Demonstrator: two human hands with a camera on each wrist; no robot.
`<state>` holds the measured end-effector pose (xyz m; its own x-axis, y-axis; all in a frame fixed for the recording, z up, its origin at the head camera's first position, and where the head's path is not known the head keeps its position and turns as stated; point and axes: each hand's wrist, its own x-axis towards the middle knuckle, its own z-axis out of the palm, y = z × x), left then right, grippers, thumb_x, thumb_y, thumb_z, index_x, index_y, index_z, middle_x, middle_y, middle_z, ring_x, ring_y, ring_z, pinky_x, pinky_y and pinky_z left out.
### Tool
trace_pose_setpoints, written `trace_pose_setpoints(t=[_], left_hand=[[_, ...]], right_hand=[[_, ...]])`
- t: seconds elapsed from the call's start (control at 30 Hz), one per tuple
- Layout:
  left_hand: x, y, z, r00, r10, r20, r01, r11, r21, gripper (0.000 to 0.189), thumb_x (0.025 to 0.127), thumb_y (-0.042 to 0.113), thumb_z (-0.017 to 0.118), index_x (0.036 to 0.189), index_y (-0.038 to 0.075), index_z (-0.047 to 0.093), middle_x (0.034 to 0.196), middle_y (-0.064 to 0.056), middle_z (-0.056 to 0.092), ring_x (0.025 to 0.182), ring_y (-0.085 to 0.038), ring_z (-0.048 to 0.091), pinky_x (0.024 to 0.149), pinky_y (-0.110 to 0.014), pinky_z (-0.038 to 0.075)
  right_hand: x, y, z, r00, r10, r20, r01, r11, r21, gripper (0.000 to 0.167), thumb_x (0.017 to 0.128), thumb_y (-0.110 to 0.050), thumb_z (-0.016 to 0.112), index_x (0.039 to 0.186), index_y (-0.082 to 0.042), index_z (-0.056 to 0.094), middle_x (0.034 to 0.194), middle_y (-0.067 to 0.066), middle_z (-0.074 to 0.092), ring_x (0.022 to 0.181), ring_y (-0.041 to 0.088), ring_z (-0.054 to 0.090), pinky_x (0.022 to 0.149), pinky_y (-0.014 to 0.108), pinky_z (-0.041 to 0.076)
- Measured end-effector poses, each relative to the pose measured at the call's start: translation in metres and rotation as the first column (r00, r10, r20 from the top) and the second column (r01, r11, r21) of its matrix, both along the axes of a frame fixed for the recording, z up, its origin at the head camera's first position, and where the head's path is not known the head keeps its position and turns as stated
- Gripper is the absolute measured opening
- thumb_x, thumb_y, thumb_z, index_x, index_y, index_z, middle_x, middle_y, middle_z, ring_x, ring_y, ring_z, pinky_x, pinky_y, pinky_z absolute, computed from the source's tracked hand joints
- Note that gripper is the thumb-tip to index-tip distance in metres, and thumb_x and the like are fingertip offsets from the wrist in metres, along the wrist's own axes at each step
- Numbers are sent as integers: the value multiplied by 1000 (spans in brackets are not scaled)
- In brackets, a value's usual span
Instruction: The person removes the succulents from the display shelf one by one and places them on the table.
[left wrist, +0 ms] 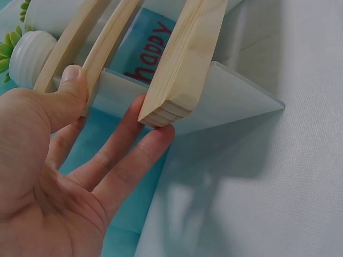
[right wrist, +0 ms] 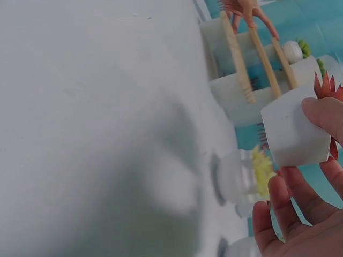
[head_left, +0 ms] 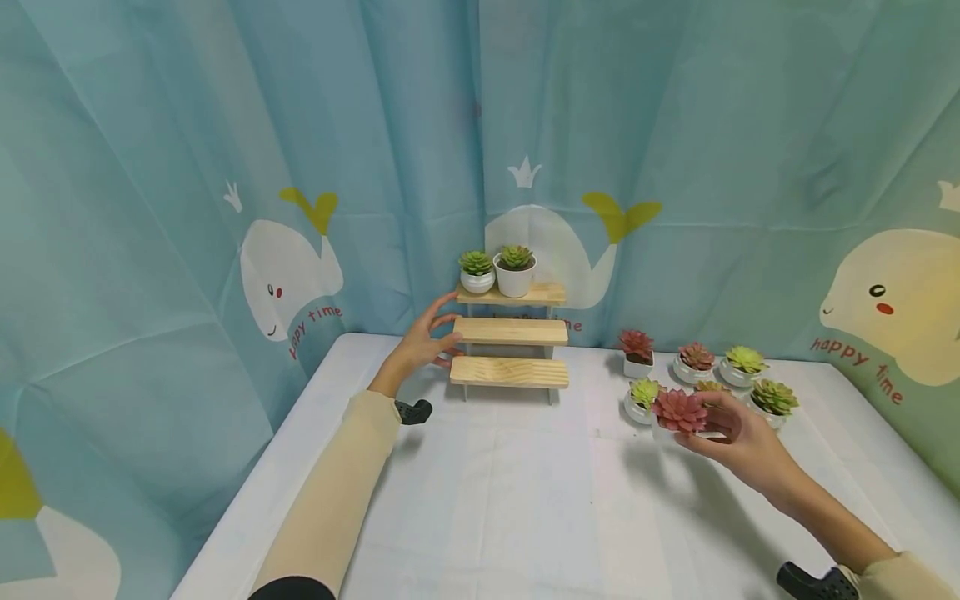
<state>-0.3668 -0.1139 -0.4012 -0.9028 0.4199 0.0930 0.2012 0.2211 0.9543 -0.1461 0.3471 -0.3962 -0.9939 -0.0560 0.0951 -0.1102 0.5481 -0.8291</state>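
Note:
My left hand (head_left: 418, 348) is at the left side of a three-step wooden display stand (head_left: 510, 372); its spread fingers touch the plank ends. In the left wrist view, two fingertips (left wrist: 161, 134) rest at the end of the lowest plank (left wrist: 182, 69), while the thumb overlaps a higher one. Two green succulents, one in a small round pot (head_left: 477, 283) and one in a larger pot (head_left: 515, 277), stand on the top step. Over the table's right part, my right hand (head_left: 750, 442) holds a red succulent (head_left: 678, 411) by its angular white pot (right wrist: 297, 128), between thumb and fingers.
Several potted succulents stand at the right: a dark red one (head_left: 637, 350), a reddish one (head_left: 696, 360), a lime one (head_left: 744, 363), a green one (head_left: 774, 398) and a yellow-green one (head_left: 642, 398). A whale-print curtain (head_left: 420, 167) hangs behind the white table (head_left: 525, 500).

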Motion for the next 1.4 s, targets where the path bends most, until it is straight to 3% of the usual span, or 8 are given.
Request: trace_pose_setpoints(t=[0.13, 0.27, 0.43, 0.7, 0.97, 1.17, 1.4], left_hand=[[0, 1, 0, 1000, -6, 6, 6, 1000, 10, 77, 102, 20, 67, 163, 41, 24, 162, -15, 35, 91, -38, 74, 75, -54, 61], [0, 1, 0, 1000, 0, 6, 0, 1000, 9, 78, 102, 18, 67, 163, 41, 24, 163, -17, 34, 90, -40, 73, 74, -54, 61], [0, 0, -1, 1000, 1, -1, -1, 1000, 1, 78, 102, 16, 67, 163, 40, 24, 162, -16, 36, 88, -36, 74, 71, -50, 62], [-1, -1, -1, 1000, 2, -9, -2, 1000, 1, 77, 102, 16, 66, 163, 40, 24, 162, -15, 37, 87, -33, 74, 71, -50, 62], [1, 1, 1, 1000, -2, -4, 2, 1000, 1, 78, 103, 15, 65, 164, 39, 23, 162, -16, 35, 87, -38, 74, 75, -56, 61], [1, 1, 0, 1000, 12, 14, -12, 1000, 9, 77, 102, 15, 66, 161, 43, 26, 161, -13, 37, 87, -36, 74, 73, -51, 62], [1, 0, 1, 1000, 7, 10, -7, 1000, 9, 77, 102, 16, 66, 162, 43, 26, 162, -14, 36, 87, -36, 74, 73, -52, 62]], right_hand=[[2, 1, -10, 1000, -2, -17, 2, 1000, -8, 58, 92, -12, 80, 138, 3, 50, 127, 22, 63, 100, -8, 62, 77, 22, 59], [5, 0, -20, 1000, -12, 21, 13, 1000, -22, 60, 91, -14, 81, 140, 3, 50, 129, 25, 63, 99, -8, 62, 78, 23, 59], [8, -1, -32, 999, -18, 26, 19, 1000, -18, 58, 89, -17, 83, 136, 0, 53, 121, 17, 68, 99, -5, 65, 77, 21, 57], [12, -1, -44, 998, 28, -52, -31, 998, -49, 54, 86, -4, 83, 130, 8, 54, 109, 3, 72, 93, 0, 68, 76, 21, 59], [15, 0, -51, 997, 39, -65, -40, 999, -21, 51, 85, -3, 84, 127, 6, 56, 107, 8, 73, 91, 1, 68, 76, 21, 58], [14, 1, -55, 992, 54, -111, -53, 999, 6, 50, 84, -1, 84, 126, 5, 58, 106, -3, 70, 92, -1, 67, 76, 19, 57], [14, 0, -56, 989, 69, -133, -71, 997, -11, 49, 83, 1, 84, 125, 5, 58, 104, -5, 70, 93, -2, 67, 76, 17, 57]])
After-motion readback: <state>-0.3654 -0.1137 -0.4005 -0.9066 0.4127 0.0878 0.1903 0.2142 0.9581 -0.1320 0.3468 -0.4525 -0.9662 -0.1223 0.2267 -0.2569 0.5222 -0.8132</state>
